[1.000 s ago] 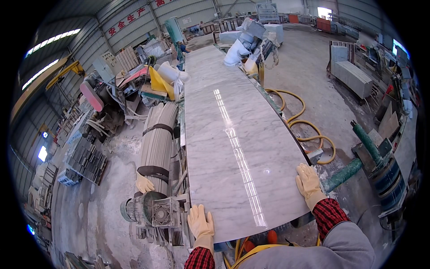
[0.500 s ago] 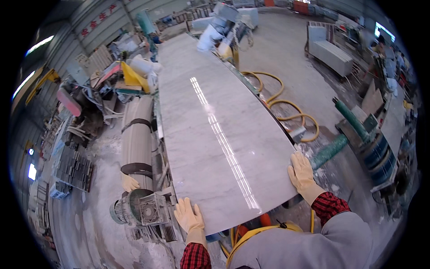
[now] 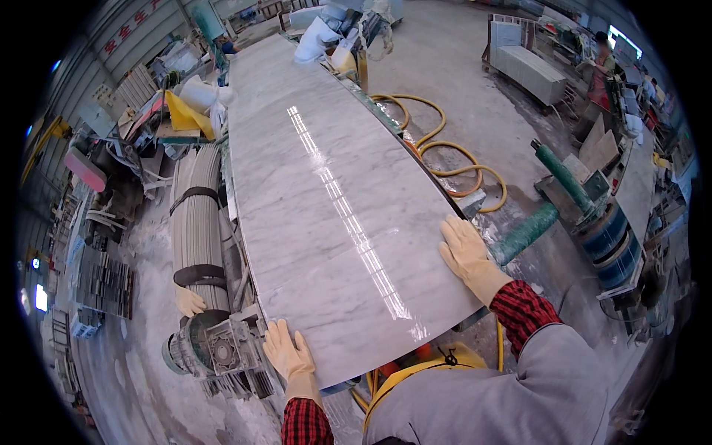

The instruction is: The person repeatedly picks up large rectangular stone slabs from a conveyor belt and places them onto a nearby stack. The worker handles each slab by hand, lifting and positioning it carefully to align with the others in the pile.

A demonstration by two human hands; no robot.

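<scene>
A large polished white-grey marble slab (image 3: pixel 297 252) lies flat in front of me and stretches away to the far end. A strip of light reflects along its surface. My left hand (image 3: pixel 288 354), in a cream rubber glove, lies on the slab's near left corner with its fingers extended. Near the right edge my right hand (image 3: pixel 471 254), gloved the same way, rests on the stone with fingers stretched forward. Neither hand grips anything. Both arms have red-and-black checked cuffs.
Left of the slab stand a grey motor (image 3: pixel 222 348), a ribbed roller-like cylinder (image 3: pixel 196 222) and a loose cream glove (image 3: pixel 190 301). A yellow hose (image 3: pixel 482 170) coils on the floor to the right, near a green cylinder (image 3: pixel 526 231) and blue drums (image 3: pixel 612 252). Wrapped equipment (image 3: pixel 317 41) stands at the far end.
The view has shifted, so the slab and surroundings appear farther left and higher. My right hand lies slightly farther in over the slab. My left hand stays at the near left corner.
</scene>
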